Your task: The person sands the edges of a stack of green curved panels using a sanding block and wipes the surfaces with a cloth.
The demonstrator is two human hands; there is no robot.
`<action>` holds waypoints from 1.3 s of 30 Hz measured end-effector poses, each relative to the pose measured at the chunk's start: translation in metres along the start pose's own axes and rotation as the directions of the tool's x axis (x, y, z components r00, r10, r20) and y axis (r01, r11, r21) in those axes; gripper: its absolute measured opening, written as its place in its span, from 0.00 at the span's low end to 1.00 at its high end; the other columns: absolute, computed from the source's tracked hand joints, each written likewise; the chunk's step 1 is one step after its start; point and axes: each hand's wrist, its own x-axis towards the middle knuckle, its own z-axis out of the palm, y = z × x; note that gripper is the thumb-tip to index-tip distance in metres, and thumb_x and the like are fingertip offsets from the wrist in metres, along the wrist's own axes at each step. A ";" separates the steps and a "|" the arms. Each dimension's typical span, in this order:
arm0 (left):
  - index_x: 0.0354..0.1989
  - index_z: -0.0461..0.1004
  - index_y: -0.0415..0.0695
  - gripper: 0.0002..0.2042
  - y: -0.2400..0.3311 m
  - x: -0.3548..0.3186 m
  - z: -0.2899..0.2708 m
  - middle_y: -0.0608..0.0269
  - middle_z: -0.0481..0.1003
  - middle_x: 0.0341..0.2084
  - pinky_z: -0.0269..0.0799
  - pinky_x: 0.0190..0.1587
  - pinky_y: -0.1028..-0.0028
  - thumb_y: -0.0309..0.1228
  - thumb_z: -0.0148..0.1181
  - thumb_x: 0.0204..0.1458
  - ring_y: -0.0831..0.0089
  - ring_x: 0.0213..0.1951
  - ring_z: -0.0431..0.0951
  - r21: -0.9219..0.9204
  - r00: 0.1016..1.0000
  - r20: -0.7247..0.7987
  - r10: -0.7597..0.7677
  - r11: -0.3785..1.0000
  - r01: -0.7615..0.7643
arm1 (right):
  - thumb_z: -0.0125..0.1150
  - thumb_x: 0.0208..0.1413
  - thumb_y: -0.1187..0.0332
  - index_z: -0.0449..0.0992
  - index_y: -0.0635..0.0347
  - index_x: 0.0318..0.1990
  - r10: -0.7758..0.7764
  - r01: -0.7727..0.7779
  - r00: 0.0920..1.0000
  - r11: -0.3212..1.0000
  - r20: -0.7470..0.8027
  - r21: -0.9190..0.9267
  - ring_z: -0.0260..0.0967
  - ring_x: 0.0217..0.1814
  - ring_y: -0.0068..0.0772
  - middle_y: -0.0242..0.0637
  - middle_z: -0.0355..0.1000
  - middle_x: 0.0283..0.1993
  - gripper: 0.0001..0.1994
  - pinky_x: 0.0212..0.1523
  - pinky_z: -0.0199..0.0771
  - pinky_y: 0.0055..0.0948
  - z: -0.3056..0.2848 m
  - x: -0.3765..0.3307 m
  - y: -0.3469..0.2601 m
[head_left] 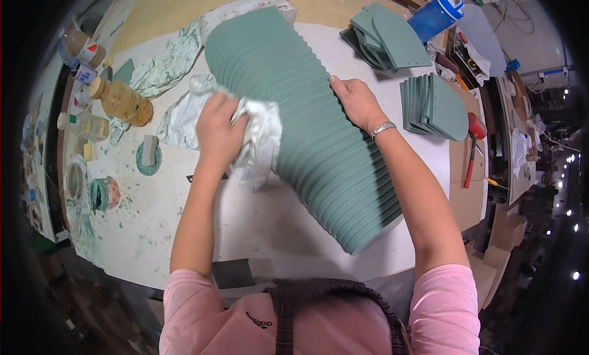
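Note:
A long row of green ridged plates (294, 103), set close against one another, slants across the white worktable (257, 226). My left hand (219, 127) is closed on a crumpled white rag (261, 131) and is at the row's left edge. Part of the rag hangs down over the table. Against the right edge of the row, my right hand (360, 102) grips the plates, its fingers partly hidden along their side. A silver bracelet (384, 129) circles that wrist.
More green plates (386, 39) and a smaller upright stack (432, 106) sit at the right, near a red mallet (471, 149) and a blue bottle (435, 18). At the left are an orange-brown jar (121, 102), a green-smeared cup (104, 194) and a white block (149, 151) on a round lid.

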 end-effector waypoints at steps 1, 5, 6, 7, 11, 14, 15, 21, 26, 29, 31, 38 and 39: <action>0.32 0.75 0.38 0.06 -0.013 -0.010 -0.007 0.54 0.72 0.32 0.70 0.42 0.64 0.21 0.59 0.44 0.56 0.38 0.74 -0.001 1.000 0.004 0.004 1.000 -0.004 | 0.42 0.65 0.43 0.79 0.67 0.29 -0.016 0.016 1.000 1.000 -0.003 -0.006 0.72 0.36 0.55 0.53 0.76 0.30 0.32 0.44 0.71 0.43 0.002 0.001 0.001; 0.42 0.77 0.38 0.13 -0.008 -0.001 -0.037 0.56 0.77 0.40 0.73 0.48 0.66 0.19 0.58 0.47 0.58 0.43 0.78 -0.322 0.954 -0.059 -0.293 0.911 0.259 | 0.42 0.65 0.43 0.79 0.67 0.30 -0.020 0.020 1.000 1.000 0.019 -0.004 0.72 0.37 0.55 0.54 0.76 0.30 0.32 0.44 0.71 0.43 0.001 0.000 -0.004; 0.46 0.77 0.38 0.15 0.004 0.011 -0.040 0.56 0.78 0.43 0.73 0.50 0.68 0.18 0.56 0.48 0.61 0.44 0.79 -0.466 0.933 -0.139 -0.332 0.853 0.235 | 0.42 0.65 0.43 0.79 0.67 0.30 -0.010 0.010 1.000 1.000 0.011 -0.009 0.72 0.37 0.55 0.54 0.76 0.30 0.32 0.44 0.70 0.43 0.002 0.001 -0.003; 0.51 0.76 0.40 0.19 0.015 0.019 -0.034 0.55 0.77 0.46 0.72 0.53 0.68 0.17 0.54 0.49 0.63 0.47 0.77 -0.525 0.948 -0.145 -0.283 0.834 0.168 | 0.42 0.65 0.43 0.79 0.67 0.30 0.001 -0.001 1.000 1.000 0.002 -0.015 0.72 0.37 0.55 0.54 0.76 0.30 0.32 0.44 0.70 0.43 0.003 0.000 -0.003; 0.55 0.76 0.44 0.25 0.042 -0.009 0.020 0.56 0.72 0.57 0.59 0.66 0.60 0.15 0.47 0.46 0.55 0.60 0.66 -0.143 0.973 0.019 0.230 0.964 -0.225 | 0.42 0.65 0.43 0.79 0.67 0.28 0.004 -0.004 1.000 1.000 0.005 -0.012 0.72 0.36 0.55 0.53 0.75 0.29 0.33 0.43 0.71 0.43 0.005 0.001 -0.002; 0.46 0.80 0.43 0.19 0.033 -0.065 0.029 0.54 0.75 0.52 0.67 0.59 0.59 0.18 0.53 0.44 0.53 0.54 0.71 -0.126 0.995 -0.088 0.052 0.990 -0.063 | 0.42 0.65 0.43 0.78 0.67 0.26 0.017 -0.017 1.000 1.000 -0.005 -0.014 0.72 0.34 0.54 0.51 0.75 0.26 0.33 0.42 0.71 0.42 0.001 0.001 0.001; 0.45 0.80 0.42 0.19 0.014 -0.095 0.031 0.53 0.76 0.50 0.69 0.57 0.61 0.16 0.52 0.43 0.52 0.52 0.74 -0.228 0.995 -0.099 0.030 0.972 -0.052 | 0.42 0.64 0.43 0.77 0.67 0.26 -0.002 0.002 1.000 1.000 -0.007 -0.016 0.71 0.33 0.54 0.50 0.74 0.25 0.33 0.41 0.71 0.42 0.003 0.001 -0.002; 0.45 0.78 0.39 0.20 0.019 -0.054 0.001 0.47 0.77 0.47 0.71 0.57 0.63 0.12 0.49 0.43 0.51 0.51 0.77 -0.465 0.928 -0.226 -0.297 0.870 0.165 | 0.42 0.64 0.42 0.77 0.67 0.25 -0.026 0.025 0.999 0.999 -0.038 -0.039 0.71 0.32 0.53 0.50 0.73 0.24 0.33 0.41 0.70 0.42 0.003 0.001 0.003; 0.47 0.78 0.42 0.17 0.043 -0.009 0.024 0.57 0.77 0.51 0.70 0.58 0.62 0.21 0.62 0.46 0.53 0.55 0.73 -0.149 0.969 -0.091 0.230 0.959 -0.242 | 0.42 0.64 0.43 0.77 0.67 0.25 -0.013 0.012 1.000 0.999 -0.016 -0.036 0.71 0.32 0.54 0.51 0.74 0.25 0.33 0.41 0.71 0.43 0.007 0.003 -0.001; 0.42 0.81 0.42 0.13 0.032 -0.032 0.021 0.59 0.79 0.47 0.71 0.55 0.63 0.21 0.62 0.46 0.57 0.52 0.74 -0.190 0.984 -0.107 0.146 0.968 -0.164 | 0.42 0.64 0.43 0.77 0.67 0.25 -0.023 0.022 0.998 1.000 -0.055 -0.019 0.71 0.33 0.54 0.52 0.74 0.26 0.33 0.42 0.70 0.43 0.002 0.003 0.003; 0.40 0.81 0.42 0.12 0.017 -0.027 0.016 0.60 0.79 0.46 0.71 0.53 0.63 0.21 0.62 0.46 0.57 0.50 0.74 -0.239 0.989 -0.104 0.101 0.963 -0.124 | 0.42 0.64 0.43 0.78 0.67 0.27 -0.007 0.007 1.000 1.000 -0.019 -0.014 0.71 0.34 0.54 0.53 0.74 0.27 0.33 0.43 0.70 0.43 0.002 -0.001 0.000; 0.29 0.78 0.43 0.03 0.047 0.076 0.059 0.62 0.75 0.32 0.69 0.43 0.61 0.24 0.61 0.46 0.56 0.38 0.70 -0.031 0.969 -0.080 0.232 0.971 -0.235 | 0.42 0.64 0.42 0.79 0.65 0.27 0.008 -0.008 1.000 0.999 -0.010 -0.034 0.72 0.35 0.54 0.50 0.76 0.28 0.33 0.43 0.71 0.44 0.003 0.000 -0.005; 0.29 0.78 0.43 0.03 0.048 0.075 0.061 0.62 0.75 0.32 0.69 0.43 0.61 0.24 0.61 0.46 0.56 0.38 0.70 -0.034 0.969 -0.081 0.232 0.971 -0.235 | 0.42 0.64 0.42 0.79 0.65 0.27 0.009 -0.009 1.000 0.999 -0.010 -0.037 0.72 0.35 0.54 0.50 0.76 0.28 0.33 0.43 0.71 0.44 0.002 0.000 -0.004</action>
